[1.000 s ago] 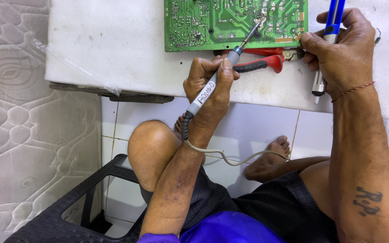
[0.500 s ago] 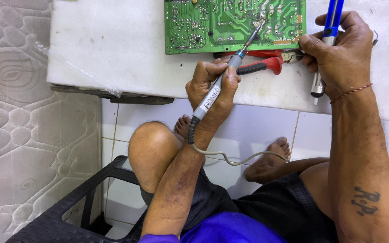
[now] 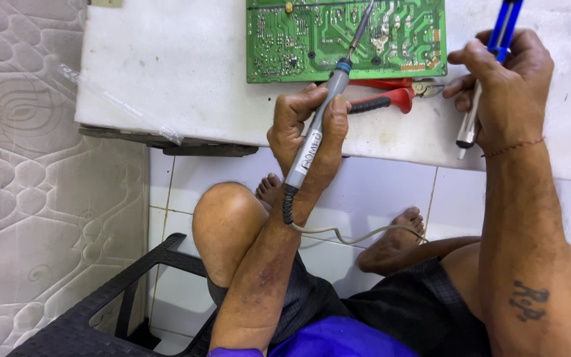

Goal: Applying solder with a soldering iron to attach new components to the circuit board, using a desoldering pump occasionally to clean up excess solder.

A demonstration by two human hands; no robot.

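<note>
Head view: the left hand (image 3: 308, 129) is wrapped around a grey soldering iron (image 3: 315, 135), its tip resting on the green circuit board (image 3: 312, 49) lying on the white counter (image 3: 166, 73). The right hand (image 3: 503, 86) grips a blue-handled tool (image 3: 505, 26) upright — beside it, red-handled pliers (image 3: 384, 100) lie just below the board.

A white, scuffed worktop (image 3: 166, 79) carries a green circuit board (image 3: 345, 39) at its far edge. Just beside the board's near edge lie red-handled pliers (image 3: 391, 99), touching the worktop surface.
</note>
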